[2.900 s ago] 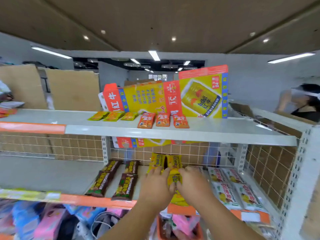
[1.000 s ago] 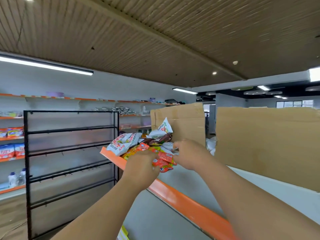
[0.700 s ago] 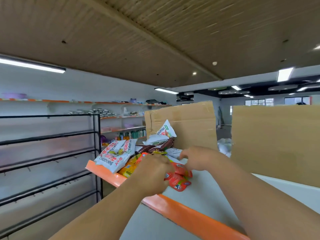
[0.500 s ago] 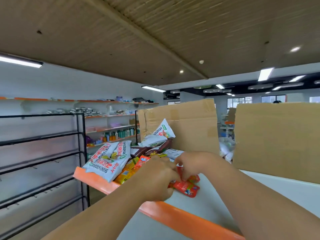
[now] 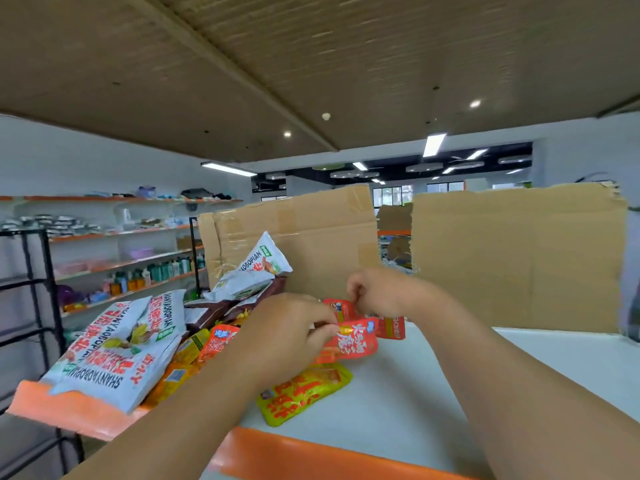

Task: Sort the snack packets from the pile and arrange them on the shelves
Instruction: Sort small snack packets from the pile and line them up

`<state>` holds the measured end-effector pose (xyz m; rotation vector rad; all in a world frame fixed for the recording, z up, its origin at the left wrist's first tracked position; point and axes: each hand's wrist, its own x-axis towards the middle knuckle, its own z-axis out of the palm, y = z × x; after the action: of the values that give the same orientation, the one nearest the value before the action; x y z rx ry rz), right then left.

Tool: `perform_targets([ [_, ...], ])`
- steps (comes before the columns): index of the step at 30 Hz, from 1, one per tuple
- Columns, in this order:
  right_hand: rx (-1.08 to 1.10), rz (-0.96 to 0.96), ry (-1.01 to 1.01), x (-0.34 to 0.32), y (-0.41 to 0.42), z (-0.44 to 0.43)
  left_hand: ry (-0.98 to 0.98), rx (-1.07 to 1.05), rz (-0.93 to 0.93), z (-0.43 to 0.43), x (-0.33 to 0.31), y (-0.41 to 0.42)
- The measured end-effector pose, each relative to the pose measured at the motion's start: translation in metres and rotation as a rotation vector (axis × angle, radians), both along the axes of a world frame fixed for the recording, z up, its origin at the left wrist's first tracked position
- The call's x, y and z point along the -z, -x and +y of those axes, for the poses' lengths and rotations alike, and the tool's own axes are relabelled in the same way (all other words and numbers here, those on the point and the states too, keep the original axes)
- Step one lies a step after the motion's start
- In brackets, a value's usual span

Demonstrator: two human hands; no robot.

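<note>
Both grips work at the near side of the pile, and the way they hold things reads as the sorting-out step: matching red packets are being drawn apart from the mixed heap before anything goes to its place. The left grip (image 5: 285, 337) is clamped, thumb and fingertips pinching the upper edge of a red snack packet (image 5: 356, 344), which hangs tilted just to the right of that grip, above the grey shelf (image 5: 398, 393). The right grip (image 5: 379, 292) is curled tight on a second red packet (image 5: 393, 328), whose lower part shows directly beneath it. Another red corner peeks out between the two grips, and I cannot tell whether it belongs to that packet or to a third. The grips sit close together with the red packets meeting between them, probably so that like can be gathered with like. Just under the left grip a yellow-green packet (image 5: 304, 393) lies flat on the shelf, a little apart from the heap. The pile (image 5: 194, 344) lies to the left of and beyond the left grip, with large white packets (image 5: 117, 344) overhanging the shelf's orange front edge (image 5: 311, 455) and orange, yellow and brown ones beneath. Behind the right grip cardboard sheets (image 5: 512, 258) stand upright along the back of the shelf, seemingly as a backstop.
</note>
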<state>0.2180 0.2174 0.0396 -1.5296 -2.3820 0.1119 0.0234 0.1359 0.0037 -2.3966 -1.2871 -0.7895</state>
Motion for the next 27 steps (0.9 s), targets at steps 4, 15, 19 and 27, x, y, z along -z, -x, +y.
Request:
perform_targets([
  [4, 0.141, 0.028, -0.065, -0.012, -0.029, -0.001, 0.213, -0.117, -0.340, 0.021, -0.011, -0.011],
  [15, 0.335, -0.239, 0.343, 0.014, -0.049, 0.007, 0.413, -0.294, 0.138, 0.033, 0.023, -0.050],
  [19, 0.333, -0.354, 0.455, 0.017, -0.044, 0.012, 0.417, -0.324, 0.109, 0.034, 0.029, -0.055],
  [27, 0.343, -0.421, 0.533, 0.021, -0.034, 0.014, 0.341, -0.357, 0.084, 0.035, 0.041, -0.058],
])
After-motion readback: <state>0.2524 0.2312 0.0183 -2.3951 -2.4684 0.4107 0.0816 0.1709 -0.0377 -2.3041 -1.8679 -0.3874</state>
